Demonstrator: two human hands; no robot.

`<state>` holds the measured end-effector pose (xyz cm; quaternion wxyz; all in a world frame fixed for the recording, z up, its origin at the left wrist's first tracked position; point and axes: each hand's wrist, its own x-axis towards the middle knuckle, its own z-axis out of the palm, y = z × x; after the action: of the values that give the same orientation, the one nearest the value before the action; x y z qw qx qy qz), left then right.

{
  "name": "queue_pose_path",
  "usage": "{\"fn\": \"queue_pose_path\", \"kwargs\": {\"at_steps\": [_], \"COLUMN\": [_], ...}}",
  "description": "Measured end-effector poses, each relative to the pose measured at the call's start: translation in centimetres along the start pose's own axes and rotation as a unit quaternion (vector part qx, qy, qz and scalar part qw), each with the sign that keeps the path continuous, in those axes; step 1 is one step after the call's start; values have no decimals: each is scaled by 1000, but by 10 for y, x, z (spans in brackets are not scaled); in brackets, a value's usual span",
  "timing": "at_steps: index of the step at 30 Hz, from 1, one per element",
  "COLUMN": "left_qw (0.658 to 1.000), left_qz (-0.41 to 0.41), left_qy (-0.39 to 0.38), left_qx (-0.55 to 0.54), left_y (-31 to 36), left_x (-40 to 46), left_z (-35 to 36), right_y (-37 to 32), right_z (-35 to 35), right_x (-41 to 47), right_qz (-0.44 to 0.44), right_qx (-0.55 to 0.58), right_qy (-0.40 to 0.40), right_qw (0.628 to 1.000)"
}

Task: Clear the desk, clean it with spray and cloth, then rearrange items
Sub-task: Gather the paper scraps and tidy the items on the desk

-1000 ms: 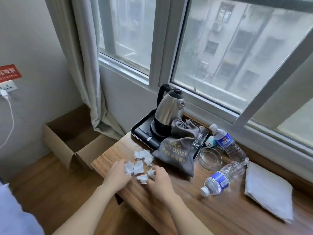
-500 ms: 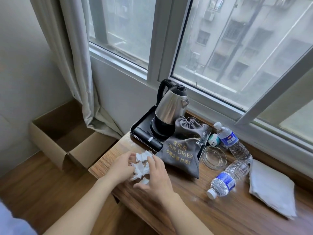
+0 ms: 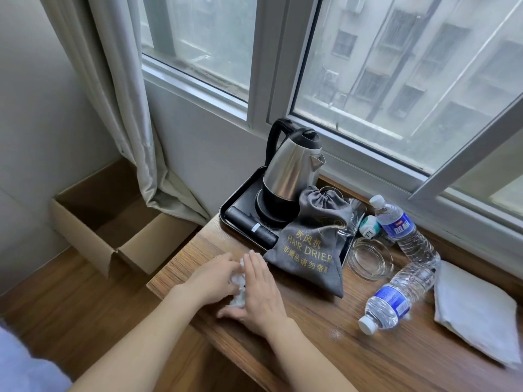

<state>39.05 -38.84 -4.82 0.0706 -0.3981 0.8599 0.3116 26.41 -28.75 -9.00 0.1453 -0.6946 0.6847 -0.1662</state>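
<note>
1. Left hand (image 3: 212, 277) and right hand (image 3: 259, 292) meet at lower centre of the frame, pressing white paper scraps (image 3: 237, 290) between them on the desk (image 3: 325, 349)
2. Right fingers lie straight; left fingers curl round the scraps
3. A grey bag (image 3: 308, 250) lies just right of the hands
4. A cardboard box (image 3: 113, 222) sits open at left

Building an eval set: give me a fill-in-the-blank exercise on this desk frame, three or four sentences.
1. Both hands, left hand and right hand, close around white ____ scraps.
2. The kettle stands on a black ____.
3. One bottle lies on its side on the desk; the other bottle stands ____.
4. The grey bag reads HAIR ____.

Missing words: paper; tray; upright; DRIER
</note>
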Motion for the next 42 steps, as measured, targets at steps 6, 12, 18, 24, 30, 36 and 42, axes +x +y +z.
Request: {"fn": "queue_pose_path", "kwargs": {"at_steps": [6,12,18,24,30,36,42], "left_qw": [992,969,969,979,984,988,985], "left_qz": [-22,-98,-125,-107,-69,-35,74], "left_qy": [-53,49,96,112,115,114,120], "left_qx": [-112,-223,-190,-135,-119,-97,-104], "left_y": [-8,-26,-36,-23,-12,15,74], "left_x": [-17,-30,-30,-28,-26,-24,-12], "left_z": [-4,-17,-15,-9,-4,-4,-1], "right_y": [1,3,9,8,15,17,29], "right_z": [10,12,17,12,-16,-45,-79], "right_x": [6,6,8,10,-3,-21,-51], "right_qz": [16,-51,-74,-62,49,156,228], "right_qx": [-21,-107,-102,-102,27,29,26], "right_qy": [38,100,154,166,24,5,23], "right_qw": [999,988,980,979,998,987,973]}}
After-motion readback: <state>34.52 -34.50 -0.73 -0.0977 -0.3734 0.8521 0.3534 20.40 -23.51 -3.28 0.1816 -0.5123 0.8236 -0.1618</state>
